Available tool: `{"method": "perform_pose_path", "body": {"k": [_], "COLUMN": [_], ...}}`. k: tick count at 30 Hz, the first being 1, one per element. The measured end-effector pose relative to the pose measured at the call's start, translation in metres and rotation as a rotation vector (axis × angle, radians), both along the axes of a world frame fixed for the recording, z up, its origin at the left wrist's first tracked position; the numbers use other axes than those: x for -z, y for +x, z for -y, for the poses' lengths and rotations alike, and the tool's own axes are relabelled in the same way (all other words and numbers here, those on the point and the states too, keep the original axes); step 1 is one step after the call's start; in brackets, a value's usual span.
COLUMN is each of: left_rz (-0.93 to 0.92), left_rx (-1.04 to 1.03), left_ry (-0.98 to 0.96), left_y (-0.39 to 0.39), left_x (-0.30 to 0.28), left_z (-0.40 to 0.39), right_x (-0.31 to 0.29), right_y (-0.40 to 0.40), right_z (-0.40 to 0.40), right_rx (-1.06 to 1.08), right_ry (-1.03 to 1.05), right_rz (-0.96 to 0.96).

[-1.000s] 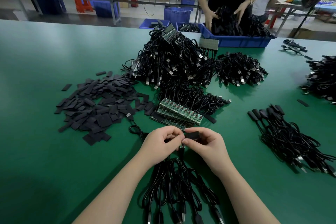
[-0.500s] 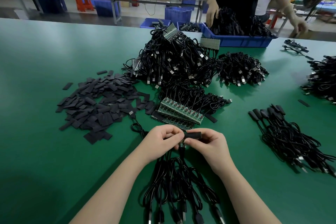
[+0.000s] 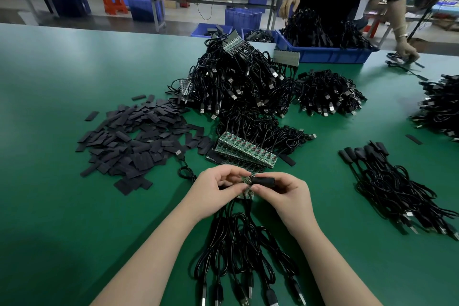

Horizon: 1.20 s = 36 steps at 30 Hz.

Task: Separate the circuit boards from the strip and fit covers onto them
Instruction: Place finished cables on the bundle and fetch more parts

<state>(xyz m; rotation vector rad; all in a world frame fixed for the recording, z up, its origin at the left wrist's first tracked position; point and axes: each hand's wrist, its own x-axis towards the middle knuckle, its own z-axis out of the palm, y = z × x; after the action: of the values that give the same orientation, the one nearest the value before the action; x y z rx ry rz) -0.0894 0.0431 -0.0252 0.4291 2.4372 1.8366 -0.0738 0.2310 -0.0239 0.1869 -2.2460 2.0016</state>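
My left hand (image 3: 218, 187) grips a short strip of green circuit boards (image 3: 246, 187) whose black cables (image 3: 238, 251) trail toward me. A black cover (image 3: 264, 181) is pinched in my right hand (image 3: 285, 196) and sits against the top board of that strip. Just beyond my hands lies a longer strip of green boards (image 3: 244, 150) with cables attached. A loose pile of flat black covers (image 3: 134, 141) spreads over the green table (image 3: 62, 206) to the left.
A big heap of black USB cables (image 3: 236, 82) rises behind the strips, with a smaller heap (image 3: 327, 93) to its right. Covered cables (image 3: 397, 189) lie at right. A person at the far edge reaches by a blue bin (image 3: 330, 53).
The green board now shows between my hands, with the cover at its end. The person at the far side has shifted right and reached a hand out to the table.
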Motion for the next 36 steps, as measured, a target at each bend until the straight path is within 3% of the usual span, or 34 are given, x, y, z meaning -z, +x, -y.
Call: {"method": "perform_pose_path", "body": {"k": [36], "left_rz": [-0.001], "left_rx": [0.065], "left_ry": [0.011], "left_y": [-0.0018], "left_x": [-0.0036], "left_z": [-0.0015], "right_x": [-0.0060], "right_y": [0.0005], "right_z": [0.0006], "right_rx": [-0.098], "right_ry": [0.023], "right_rz": [-0.038]}}
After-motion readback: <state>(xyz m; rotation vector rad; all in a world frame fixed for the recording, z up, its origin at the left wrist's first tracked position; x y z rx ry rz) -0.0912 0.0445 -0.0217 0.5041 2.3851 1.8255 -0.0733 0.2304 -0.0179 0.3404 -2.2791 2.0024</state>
